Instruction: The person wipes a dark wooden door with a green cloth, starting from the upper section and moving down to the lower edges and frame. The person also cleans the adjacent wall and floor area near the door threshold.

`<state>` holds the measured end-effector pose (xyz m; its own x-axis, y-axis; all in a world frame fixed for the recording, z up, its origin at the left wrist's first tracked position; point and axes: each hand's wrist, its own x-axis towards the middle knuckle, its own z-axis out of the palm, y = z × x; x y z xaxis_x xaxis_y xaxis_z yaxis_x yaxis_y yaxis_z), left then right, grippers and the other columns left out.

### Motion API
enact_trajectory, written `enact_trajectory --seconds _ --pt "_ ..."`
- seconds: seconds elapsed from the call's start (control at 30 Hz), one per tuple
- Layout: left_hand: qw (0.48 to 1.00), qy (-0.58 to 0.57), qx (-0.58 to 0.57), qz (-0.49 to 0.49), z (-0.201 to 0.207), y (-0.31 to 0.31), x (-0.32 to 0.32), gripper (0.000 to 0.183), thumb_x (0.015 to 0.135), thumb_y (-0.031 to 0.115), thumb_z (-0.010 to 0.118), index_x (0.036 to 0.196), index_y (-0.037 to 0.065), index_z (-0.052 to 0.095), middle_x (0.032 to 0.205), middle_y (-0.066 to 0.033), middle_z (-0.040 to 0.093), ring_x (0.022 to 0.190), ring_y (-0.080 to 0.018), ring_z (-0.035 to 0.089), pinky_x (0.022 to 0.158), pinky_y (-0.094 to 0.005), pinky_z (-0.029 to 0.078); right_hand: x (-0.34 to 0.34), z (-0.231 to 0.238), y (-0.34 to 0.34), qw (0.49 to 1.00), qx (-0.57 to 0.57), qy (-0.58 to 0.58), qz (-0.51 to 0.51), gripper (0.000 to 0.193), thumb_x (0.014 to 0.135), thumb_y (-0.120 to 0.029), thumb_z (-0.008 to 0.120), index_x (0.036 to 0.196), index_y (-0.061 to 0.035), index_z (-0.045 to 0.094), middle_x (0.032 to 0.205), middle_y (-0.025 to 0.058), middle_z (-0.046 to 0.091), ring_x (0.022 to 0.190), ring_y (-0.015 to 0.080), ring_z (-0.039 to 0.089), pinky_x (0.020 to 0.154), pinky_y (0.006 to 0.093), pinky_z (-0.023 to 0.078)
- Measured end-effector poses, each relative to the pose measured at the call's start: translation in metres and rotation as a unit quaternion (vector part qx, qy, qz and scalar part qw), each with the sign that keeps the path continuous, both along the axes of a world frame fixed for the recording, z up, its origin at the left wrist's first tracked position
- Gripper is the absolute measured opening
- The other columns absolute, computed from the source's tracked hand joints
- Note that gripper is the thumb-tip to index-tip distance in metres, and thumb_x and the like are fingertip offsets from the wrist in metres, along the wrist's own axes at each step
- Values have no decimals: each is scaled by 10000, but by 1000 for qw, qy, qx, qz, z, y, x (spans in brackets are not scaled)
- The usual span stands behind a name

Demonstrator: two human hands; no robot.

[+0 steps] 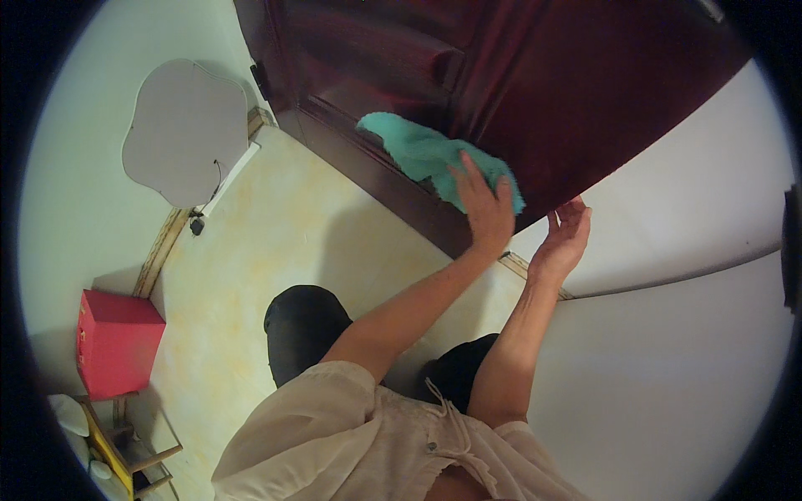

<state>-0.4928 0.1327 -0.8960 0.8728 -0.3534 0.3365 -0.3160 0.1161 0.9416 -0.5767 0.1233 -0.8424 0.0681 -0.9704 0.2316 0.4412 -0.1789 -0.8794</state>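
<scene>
A dark red panelled door (576, 92) stands ahead of me, its lower edge above the pale floor. My left hand (486, 209) presses a fluffy turquoise cloth (413, 150) against the lower part of the door, fingers over the cloth's right end; the rest of the cloth trails to the left along the bottom panel. At the door's free edge is my right hand (564, 238), fingers curled up against that edge. Its fingertips are partly hidden behind the door.
A wavy-edged grey mirror-like panel (188, 134) leans on the left wall, with a thin cable by it. Below it stands a red box (125, 342). A small wooden rack (125, 451) holds things at the lower left. A white curved surface (668, 367) lies to my right.
</scene>
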Motion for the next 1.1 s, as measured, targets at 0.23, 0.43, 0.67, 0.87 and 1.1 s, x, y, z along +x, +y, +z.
enact_trajectory --seconds 0.23,0.43,0.67,0.87,1.1 --pt "980 169 103 34 -172 1 111 723 963 390 440 1493 2 137 1493 -308 221 1355 -451 266 1123 -505 220 17 2 10 999 -13 29 -11 420 984 -378 404 1165 -32 559 1132 70 583 1060 188 517 960 355 369" --pt "784 617 -21 -64 -165 -3 32 798 922 672 378 1506 159 198 1431 -116 398 1260 -266 432 1052 -417 357 17 2 8 994 -37 58 -79 415 965 -364 440 1186 -32 552 1159 75 575 1077 191 516 956 358 365" --pt "645 723 -192 -155 -178 -28 -35 639 970 609 311 1289 78 470 1225 -112 548 1092 -251 534 1010 -424 399 30 7 17 997 -38 32 -64 394 959 -335 461 1193 -31 548 1139 63 575 1083 185 504 945 362 364" --pt "816 575 -57 -2 -186 -16 69 820 968 567 359 1525 78 8 1523 -192 257 1366 -361 305 1145 -409 206 15 4 13 994 -31 34 -95 395 981 -307 441 1219 -10 546 1202 84 574 1119 199 515 977 359 383" --pt "832 534 -149 8 -257 14 236 843 950 573 425 1523 70 65 1498 -177 291 1312 -351 368 1112 -419 268 24 6 15 993 -39 55 -94 368 980 -302 446 1172 -10 557 1122 74 590 1058 186 527 958 358 390"
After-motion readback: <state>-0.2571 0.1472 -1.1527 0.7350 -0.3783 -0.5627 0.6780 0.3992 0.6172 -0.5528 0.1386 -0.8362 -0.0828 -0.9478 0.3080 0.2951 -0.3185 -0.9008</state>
